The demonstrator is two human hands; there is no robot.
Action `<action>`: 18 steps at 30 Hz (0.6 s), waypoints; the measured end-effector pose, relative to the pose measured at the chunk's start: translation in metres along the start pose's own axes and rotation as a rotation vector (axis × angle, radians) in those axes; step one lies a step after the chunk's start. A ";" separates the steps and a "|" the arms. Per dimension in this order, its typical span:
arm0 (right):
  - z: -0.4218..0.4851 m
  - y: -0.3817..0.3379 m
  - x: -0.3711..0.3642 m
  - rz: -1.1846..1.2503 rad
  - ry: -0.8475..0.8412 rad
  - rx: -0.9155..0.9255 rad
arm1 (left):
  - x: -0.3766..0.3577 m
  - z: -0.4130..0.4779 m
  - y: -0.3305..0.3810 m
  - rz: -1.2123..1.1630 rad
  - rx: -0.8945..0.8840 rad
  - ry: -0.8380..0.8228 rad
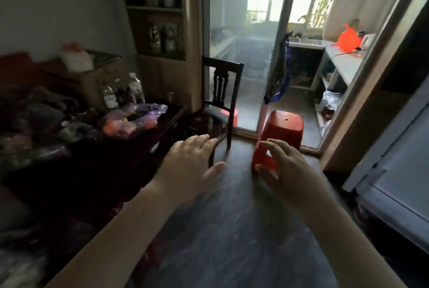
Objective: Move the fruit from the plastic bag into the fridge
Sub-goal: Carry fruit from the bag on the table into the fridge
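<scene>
Both hands hover empty and splayed: left hand (190,167), right hand (285,171). The plastic bag (139,115) of fruit (111,128) sits on the dark table (169,125), well apart from them. Grabbed carelessly, its thin loose film might tear, spilling fruit.

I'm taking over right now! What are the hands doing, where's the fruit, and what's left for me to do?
The left hand is open and empty, held in the air.
The right hand is open and empty, in front of the red stool.
The plastic bag lies on the dark table to the left, with orange fruit inside.
The white unit at the right edge looks like the fridge; it appears closed.
Done: nothing visible.
Left: take the fruit out of the bag, open the fridge and put it in.
</scene>
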State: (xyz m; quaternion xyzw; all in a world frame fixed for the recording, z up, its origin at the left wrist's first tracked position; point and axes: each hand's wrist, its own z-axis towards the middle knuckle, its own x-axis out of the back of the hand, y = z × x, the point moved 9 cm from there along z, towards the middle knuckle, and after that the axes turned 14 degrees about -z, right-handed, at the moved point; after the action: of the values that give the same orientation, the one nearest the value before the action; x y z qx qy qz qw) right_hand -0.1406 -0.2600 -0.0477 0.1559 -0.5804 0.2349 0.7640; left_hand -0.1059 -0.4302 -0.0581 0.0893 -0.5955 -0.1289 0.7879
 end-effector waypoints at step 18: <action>0.210 -0.144 -0.119 0.137 -0.075 0.390 | 0.004 0.031 -0.233 0.051 0.396 0.025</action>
State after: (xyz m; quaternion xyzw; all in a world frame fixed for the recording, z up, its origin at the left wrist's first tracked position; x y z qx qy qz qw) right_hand -0.2598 -0.5093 -0.0988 0.2698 -0.5613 0.3881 0.6793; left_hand -0.1577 -0.6527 -0.1149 0.2292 -0.6014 0.0119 0.7653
